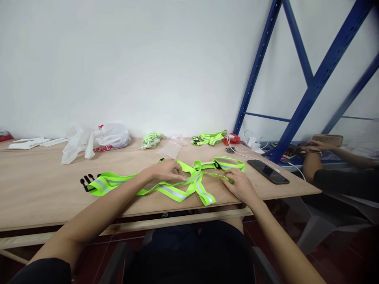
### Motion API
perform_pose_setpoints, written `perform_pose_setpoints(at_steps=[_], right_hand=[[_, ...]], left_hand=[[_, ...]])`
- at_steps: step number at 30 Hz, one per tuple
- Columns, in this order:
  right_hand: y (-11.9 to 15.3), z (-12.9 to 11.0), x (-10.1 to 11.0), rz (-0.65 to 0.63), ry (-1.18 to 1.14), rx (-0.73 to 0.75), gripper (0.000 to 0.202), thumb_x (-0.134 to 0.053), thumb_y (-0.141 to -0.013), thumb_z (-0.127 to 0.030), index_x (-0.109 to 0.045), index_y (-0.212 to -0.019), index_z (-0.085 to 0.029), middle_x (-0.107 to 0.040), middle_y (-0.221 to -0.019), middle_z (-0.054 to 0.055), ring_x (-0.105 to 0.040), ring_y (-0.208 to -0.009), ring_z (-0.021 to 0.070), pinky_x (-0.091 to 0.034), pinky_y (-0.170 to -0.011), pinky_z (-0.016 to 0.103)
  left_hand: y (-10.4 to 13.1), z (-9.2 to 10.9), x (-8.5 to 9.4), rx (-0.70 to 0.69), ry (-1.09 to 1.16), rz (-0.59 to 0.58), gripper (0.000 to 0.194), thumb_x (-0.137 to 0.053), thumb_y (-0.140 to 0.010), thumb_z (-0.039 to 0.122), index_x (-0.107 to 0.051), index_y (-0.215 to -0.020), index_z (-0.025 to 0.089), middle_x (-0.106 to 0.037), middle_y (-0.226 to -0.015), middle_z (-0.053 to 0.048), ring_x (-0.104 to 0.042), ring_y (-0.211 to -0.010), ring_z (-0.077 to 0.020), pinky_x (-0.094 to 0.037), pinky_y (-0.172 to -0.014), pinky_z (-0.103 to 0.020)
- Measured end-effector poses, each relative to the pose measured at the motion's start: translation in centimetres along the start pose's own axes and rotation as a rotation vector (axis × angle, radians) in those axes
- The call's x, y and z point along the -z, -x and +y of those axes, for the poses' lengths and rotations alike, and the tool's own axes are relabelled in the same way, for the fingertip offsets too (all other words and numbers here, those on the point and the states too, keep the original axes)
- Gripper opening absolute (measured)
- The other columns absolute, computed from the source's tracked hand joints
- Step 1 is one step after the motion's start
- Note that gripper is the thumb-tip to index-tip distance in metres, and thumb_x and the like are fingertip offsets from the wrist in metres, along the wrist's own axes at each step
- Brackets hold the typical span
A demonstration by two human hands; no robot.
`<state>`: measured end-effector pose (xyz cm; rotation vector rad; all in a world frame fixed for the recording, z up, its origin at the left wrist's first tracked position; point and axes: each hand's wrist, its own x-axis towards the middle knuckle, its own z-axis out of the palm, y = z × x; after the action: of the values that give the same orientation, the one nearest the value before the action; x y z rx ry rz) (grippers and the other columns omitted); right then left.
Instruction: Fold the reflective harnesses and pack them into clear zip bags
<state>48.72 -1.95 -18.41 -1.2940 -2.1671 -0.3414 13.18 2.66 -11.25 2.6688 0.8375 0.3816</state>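
Note:
A bright green strap harness with silver stripes (174, 192) lies spread on the wooden table (53, 189), its bands crossing near the middle. Black buckles (87, 182) are at its left end. My left hand (167, 171) is over the upper middle of the straps, fingers curled and pinching a band beside the crossing. On the right, my right hand (239, 184) has its thumb and fingers closed on the edge of a green band that stretches toward the crossing.
Along the back are white plastic bags (111, 136), a bagged green bundle (151, 140), a clear packet (169, 150) and another green harness (209, 138). A phone (268, 171) lies right, near a white cable. Blue rack posts (310, 88) rise beyond. Another person's arm (312, 163) is far right.

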Motion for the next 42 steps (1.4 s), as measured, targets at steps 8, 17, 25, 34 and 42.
perform_pose_setpoints(at_steps=[8,17,25,34,42], right_hand=[[-0.3,-0.5,0.3,-0.072,-0.004,-0.049,0.029,-0.048,-0.096,-0.035,-0.069,-0.082,-0.021,-0.073,-0.092,0.011,-0.064,-0.091,0.0279,-0.049,-0.084,0.04],[-0.2,-0.7,0.1,-0.11,0.019,-0.144,0.028,-0.048,-0.095,-0.038,-0.069,-0.091,-0.02,-0.073,-0.097,0.012,-0.065,-0.096,0.0299,-0.048,-0.086,0.041],[-0.2,-1.1,0.3,-0.127,0.024,-0.183,0.029,-0.05,-0.094,-0.038,-0.07,-0.102,-0.019,-0.073,-0.106,0.013,-0.065,-0.102,0.0308,-0.048,-0.09,0.042],[-1.7,-2.7,1.5,0.126,-0.097,-0.098,0.029,-0.045,-0.099,-0.037,-0.069,-0.103,-0.022,-0.073,-0.109,0.012,-0.066,-0.105,0.0293,-0.048,-0.093,0.043],[-9.5,-6.1,-0.3,-0.37,-0.243,0.147,0.064,-0.07,-0.081,-0.026,-0.051,-0.142,-0.023,-0.056,-0.145,0.012,-0.054,-0.13,0.0299,-0.044,-0.105,0.042]], left_hand=[[-0.1,1.1,-0.9,-0.045,0.217,-0.1,0.031,-0.07,-0.081,0.047,-0.069,-0.075,0.016,-0.064,-0.073,0.0,-0.057,-0.069,-0.0142,-0.038,-0.064,-0.024],[0.3,-0.5,1.2,0.174,0.749,0.189,0.043,-0.061,-0.088,0.059,-0.057,-0.09,0.016,-0.065,-0.077,-0.002,-0.061,-0.058,-0.0139,-0.045,-0.053,-0.024],[0.8,-1.1,3.0,0.185,1.106,0.421,0.043,-0.073,-0.081,0.054,-0.049,-0.091,0.019,-0.065,-0.068,0.002,-0.061,-0.045,-0.0132,-0.049,-0.046,-0.024],[2.2,1.1,5.2,0.041,0.892,-0.001,0.032,-0.067,-0.089,0.044,-0.057,-0.099,0.015,-0.067,-0.067,-0.001,-0.058,-0.045,-0.0114,-0.048,-0.05,-0.024],[2.8,3.5,6.5,0.044,0.726,-0.186,0.031,-0.064,-0.09,0.046,-0.064,-0.085,0.015,-0.065,-0.066,-0.001,-0.055,-0.048,-0.0096,-0.044,-0.048,-0.02]])
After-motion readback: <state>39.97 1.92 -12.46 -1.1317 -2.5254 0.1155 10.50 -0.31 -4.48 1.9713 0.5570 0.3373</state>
